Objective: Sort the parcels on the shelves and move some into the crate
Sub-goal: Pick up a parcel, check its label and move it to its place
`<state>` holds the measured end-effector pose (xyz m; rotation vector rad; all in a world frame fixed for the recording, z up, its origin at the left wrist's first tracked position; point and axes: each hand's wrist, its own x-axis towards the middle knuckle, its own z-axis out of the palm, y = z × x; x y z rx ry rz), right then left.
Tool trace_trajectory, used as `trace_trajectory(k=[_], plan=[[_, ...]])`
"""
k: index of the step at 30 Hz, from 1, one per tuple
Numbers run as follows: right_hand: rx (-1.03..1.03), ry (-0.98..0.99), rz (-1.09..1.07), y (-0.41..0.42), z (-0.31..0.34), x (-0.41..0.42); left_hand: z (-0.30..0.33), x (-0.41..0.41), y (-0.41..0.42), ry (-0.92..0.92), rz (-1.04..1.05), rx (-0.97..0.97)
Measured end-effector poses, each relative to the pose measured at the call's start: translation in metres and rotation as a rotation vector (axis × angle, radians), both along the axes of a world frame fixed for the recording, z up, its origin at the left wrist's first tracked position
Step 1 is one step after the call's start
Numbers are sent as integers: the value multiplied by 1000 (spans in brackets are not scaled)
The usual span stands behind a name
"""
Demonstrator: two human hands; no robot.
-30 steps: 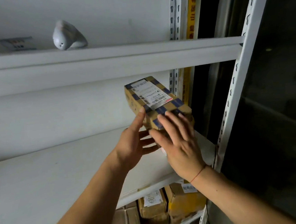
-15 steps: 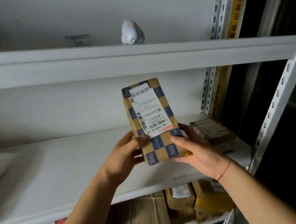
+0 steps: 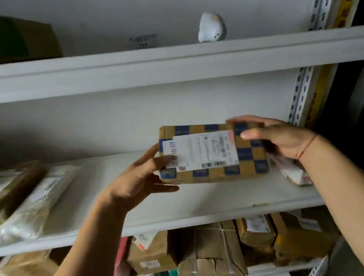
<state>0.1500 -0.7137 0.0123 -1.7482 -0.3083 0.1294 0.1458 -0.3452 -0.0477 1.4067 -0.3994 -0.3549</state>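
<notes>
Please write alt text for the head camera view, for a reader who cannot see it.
Two bare hands, left hand and right hand, hold a checkered cardboard parcel lengthwise above the white middle shelf. More parcels lie on that shelf and fill the one below.

The white metal shelving (image 3: 184,217) shows 3 levels. The top shelf (image 3: 169,65) bears a brown carton (image 3: 11,40) and a white rounded object (image 3: 211,27). The middle carries bagged parcels (image 3: 27,204) (left end). The bottom holds cardboard boxes (image 3: 210,253).
</notes>
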Motion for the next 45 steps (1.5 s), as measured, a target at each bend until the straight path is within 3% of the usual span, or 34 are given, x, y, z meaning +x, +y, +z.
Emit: trace_trajectory(k=[3, 4, 6, 9, 13, 18, 22, 28, 34, 40, 45], plan=[[158, -72, -536, 45, -28, 10, -17, -10, -18, 69, 240, -208], [240, -48, -534, 63, -43, 6, -24, -17, -29, 104, 289, -255], [378, 101, -306, 97, -72, -7, -39, -34, -60, 148, 293, -304], [448, 146, -127, 119, -89, -20, -56, -49, -89, 100, 222, -195], [307, -48, -136, 102, -86, -21, -48, -37, -61, 180, 360, -248], [176, -129, -197, 112, -85, -10, -33, -19, -36, -55, 328, -28], [184, -118, -212, 143, -83, 4, -41, -9, -25, -79, 455, -83], [205, -32, 31, 174, -73, 24, -46, -33, 21, -25, 618, -85], [239, -81, 283, 240, -91, 17, -43, -92, 51, -51, 968, -56], [207, 25, 735, 285, -102, -33, -63, -208, 54, -29, 1343, -1], [143, 192, 1126, 332, -121, -126, -87, -346, 35, 46, 1649, 27]])
